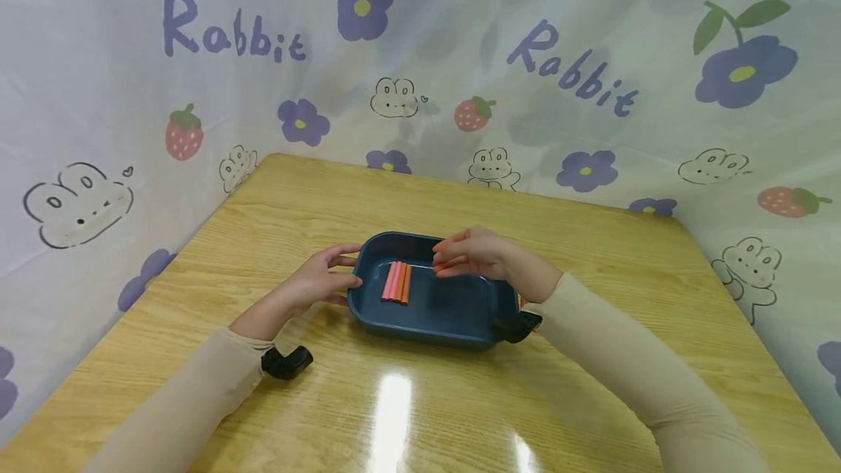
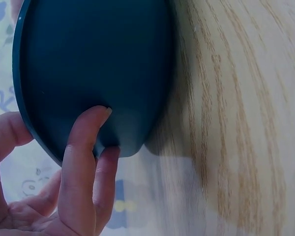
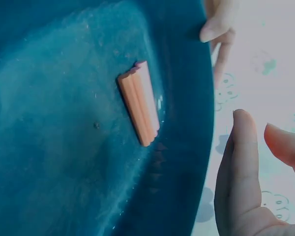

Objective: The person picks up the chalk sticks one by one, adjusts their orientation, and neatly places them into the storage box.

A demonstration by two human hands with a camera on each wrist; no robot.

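A dark blue rectangular tray [image 1: 453, 312] with raised walls and rounded corners sits on the wooden table. Inside it, toward its left end, several slim pink and orange sticks [image 1: 397, 283] lie side by side. My left hand [image 1: 322, 279] holds the tray's left end, thumb and fingers spread about the rim. In the left wrist view, bent fingers [image 2: 81, 147] press the outside of the tray wall. My right hand [image 1: 476, 254] hovers over the back of the tray, right of the sticks. Thumb and fingers [image 3: 246, 162] stand apart in the right wrist view, with nothing visible between them.
Wood-grain table [image 1: 296, 414] extends all round the tray, with bright reflections toward the front. A white curtain [image 1: 420, 42] printed with rabbits, flowers and strawberries encloses the back and sides. Black wrist devices [image 1: 287, 362] sit on both sleeves; the right one overlaps the tray's right end.
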